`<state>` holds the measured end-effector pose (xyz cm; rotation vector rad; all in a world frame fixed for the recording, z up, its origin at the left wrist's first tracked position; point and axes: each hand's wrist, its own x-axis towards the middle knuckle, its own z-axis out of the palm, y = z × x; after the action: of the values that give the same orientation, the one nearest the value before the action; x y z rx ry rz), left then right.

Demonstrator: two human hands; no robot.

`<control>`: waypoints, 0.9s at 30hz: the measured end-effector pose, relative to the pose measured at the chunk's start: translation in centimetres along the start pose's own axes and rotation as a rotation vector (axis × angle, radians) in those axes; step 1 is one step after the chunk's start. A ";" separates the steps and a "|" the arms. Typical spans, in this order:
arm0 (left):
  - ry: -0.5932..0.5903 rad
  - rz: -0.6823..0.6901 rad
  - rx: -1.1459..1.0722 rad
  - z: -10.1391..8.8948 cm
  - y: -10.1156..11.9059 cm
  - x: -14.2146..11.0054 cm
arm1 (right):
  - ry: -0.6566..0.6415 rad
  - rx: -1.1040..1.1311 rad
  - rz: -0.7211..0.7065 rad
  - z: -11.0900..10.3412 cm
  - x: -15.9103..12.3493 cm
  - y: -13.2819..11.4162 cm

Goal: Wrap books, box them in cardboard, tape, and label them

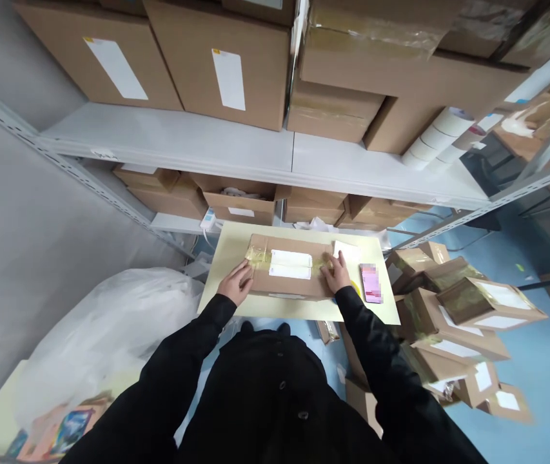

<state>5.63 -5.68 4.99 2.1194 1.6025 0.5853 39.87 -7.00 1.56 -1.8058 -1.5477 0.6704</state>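
Note:
A long cardboard box [289,245] lies on a small pale-yellow table [224,248] in front of me. Clear tape covers its ends, and a white label [291,264] is on its top. My left hand [236,283] grips the box's left end, with the fingertips at the taped edge. At the right end, my right hand [337,274] has its thumb and fingers on the box, gripping it. Just right of that hand lies a phone [371,283] with a pink screen. A yellow roll of tape [354,290] is partly hidden behind my right wrist, and a white slip [347,250] lies beyond the hand.
Metal shelving [197,138] with large cardboard boxes [221,64] stands behind the table. White rolls [439,138] stand on its right side. Taped parcels [458,322] are piled on the floor at right. A big translucent plastic bag [115,335] sits at left.

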 end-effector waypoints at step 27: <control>-0.317 0.122 0.578 4.6 7.6 2.2 | -0.388 -0.475 0.551 1.0 -4.5 8.2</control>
<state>14.74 -5.82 5.57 2.5633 1.5928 -0.2144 43.68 -11.93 -5.47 -2.6348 -1.5401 1.0190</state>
